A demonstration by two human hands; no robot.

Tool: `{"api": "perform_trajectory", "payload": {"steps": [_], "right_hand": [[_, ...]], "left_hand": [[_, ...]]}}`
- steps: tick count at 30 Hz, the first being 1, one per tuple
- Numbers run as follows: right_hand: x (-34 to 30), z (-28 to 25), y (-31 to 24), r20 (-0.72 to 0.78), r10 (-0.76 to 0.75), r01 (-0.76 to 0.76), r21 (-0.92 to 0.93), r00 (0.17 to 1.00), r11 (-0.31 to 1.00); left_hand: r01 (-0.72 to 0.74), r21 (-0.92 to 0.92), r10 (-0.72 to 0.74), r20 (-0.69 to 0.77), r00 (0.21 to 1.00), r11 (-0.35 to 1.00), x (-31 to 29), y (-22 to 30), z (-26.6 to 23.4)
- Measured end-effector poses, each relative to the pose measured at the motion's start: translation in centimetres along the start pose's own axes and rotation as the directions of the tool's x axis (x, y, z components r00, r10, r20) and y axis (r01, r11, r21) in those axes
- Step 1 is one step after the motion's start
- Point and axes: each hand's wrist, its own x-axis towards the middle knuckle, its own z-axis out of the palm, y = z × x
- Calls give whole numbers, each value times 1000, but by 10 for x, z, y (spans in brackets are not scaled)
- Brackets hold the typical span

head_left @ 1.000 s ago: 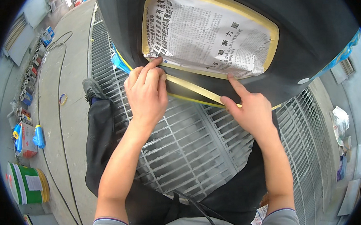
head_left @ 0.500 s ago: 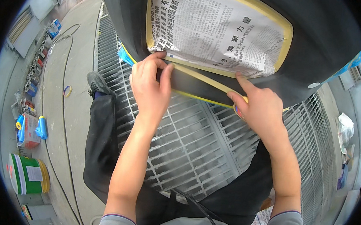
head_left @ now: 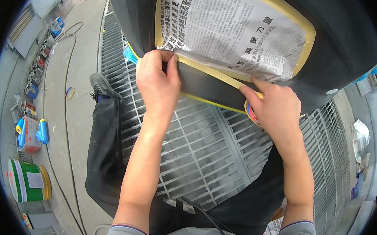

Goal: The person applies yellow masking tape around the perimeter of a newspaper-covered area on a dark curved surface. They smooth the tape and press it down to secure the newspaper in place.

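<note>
A large dark curved panel [head_left: 216, 88] stands in front of me. On it lies a sheet of newspaper [head_left: 229, 28], bordered by yellow masking tape. Between my hands a strip of masking tape [head_left: 209, 70] runs taut along the paper's lower edge. My left hand [head_left: 158, 80] pinches the strip's left end against the panel, near the paper's lower left corner. In my right hand [head_left: 277, 104] is the masking tape roll [head_left: 252, 113], partly hidden under the palm. Its thumb presses by the strip, and the index finger touches the paper's lower border.
Below the panel spreads a metal floor grating [head_left: 195, 140], with my legs on either side. At left are another tape roll [head_left: 70, 92], a hose [head_left: 65, 122], a green bucket [head_left: 29, 181] and a box with blue film rolls [head_left: 30, 135]. White crumpled plastic [head_left: 360, 136] lies at right.
The tape strip has moved up closer to the newspaper's lower edge. My right hand has turned slightly, showing more of the roll. The panel appears shifted a little right in view.
</note>
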Motion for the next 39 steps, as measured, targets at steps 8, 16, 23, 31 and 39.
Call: {"api": "perform_trajectory", "payload": {"steps": [8, 16, 23, 31, 39], "right_hand": [[2, -2, -2, 1, 17, -17, 7, 1000, 1000], [2, 0, -1, -3, -3, 3, 6, 1000, 1000], [2, 7, -2, -83, 6, -8, -15, 997, 1000], [5, 14, 0, -130, -5, -4, -67, 991, 998], [5, 13, -2, -169, -34, 25, -52, 985, 998]], "left_hand": [[14, 168, 2, -96, 995, 986, -10, 16, 9], [579, -270, -620, -99, 778, 770, -7, 11, 11], [589, -405, -666, -71, 742, 699, -6, 2, 14], [52, 43, -50, -42, 998, 998, -7, -4, 2], [51, 9, -51, 196, 979, 999, -5, 22, 3]]}}
